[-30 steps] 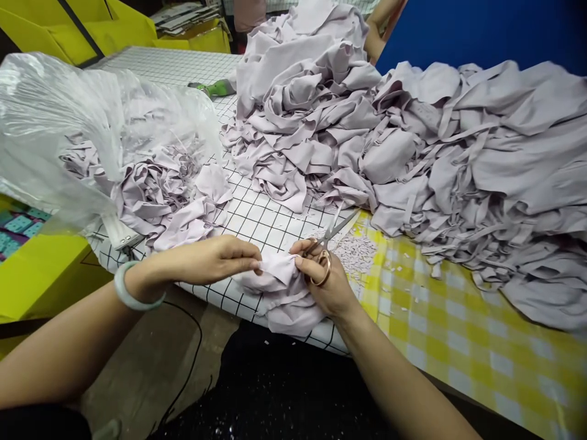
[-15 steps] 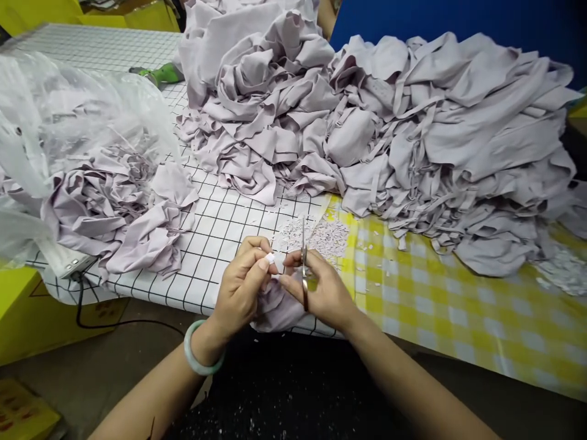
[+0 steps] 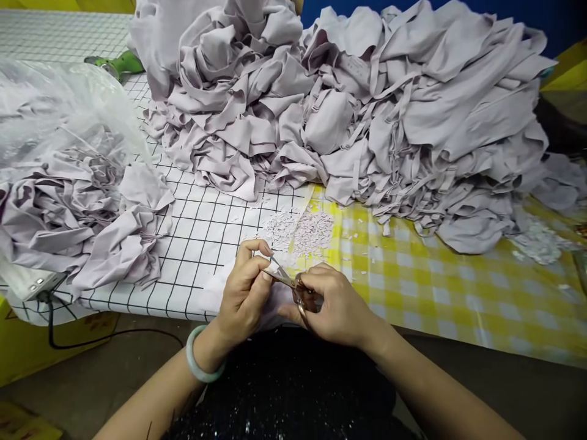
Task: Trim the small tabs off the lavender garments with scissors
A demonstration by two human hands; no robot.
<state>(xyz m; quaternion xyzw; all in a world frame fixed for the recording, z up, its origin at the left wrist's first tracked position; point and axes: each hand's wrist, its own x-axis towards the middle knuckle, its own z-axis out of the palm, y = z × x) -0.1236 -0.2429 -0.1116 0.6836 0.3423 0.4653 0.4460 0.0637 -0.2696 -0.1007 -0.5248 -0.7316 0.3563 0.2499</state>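
Note:
My left hand (image 3: pixel 247 293), a pale green bangle on its wrist, pinches a small white piece and part of a lilac garment (image 3: pixel 276 300) at the table's front edge. My right hand (image 3: pixel 328 302) is closed on the handles of metal scissors (image 3: pixel 284 278). The scissor blades are parted and point left, reaching the white piece at my left fingertips. Beyond my hands lies a scatter of tiny pale clippings (image 3: pixel 312 232) across the seam of the two table covers.
Large heaps of lilac fabric (image 3: pixel 426 110) cover the table's back and right. At left, more fabric (image 3: pixel 73 208) spills from a clear plastic bag (image 3: pixel 59 91), beside a white power strip (image 3: pixel 34 278) with a black cable. A green-handled tool (image 3: pixel 121 64) lies behind.
The scissors have swung from pointing away to pointing left, with the blades opened at my left fingertips. My right hand has turned with them. The camera view has shifted right and down.

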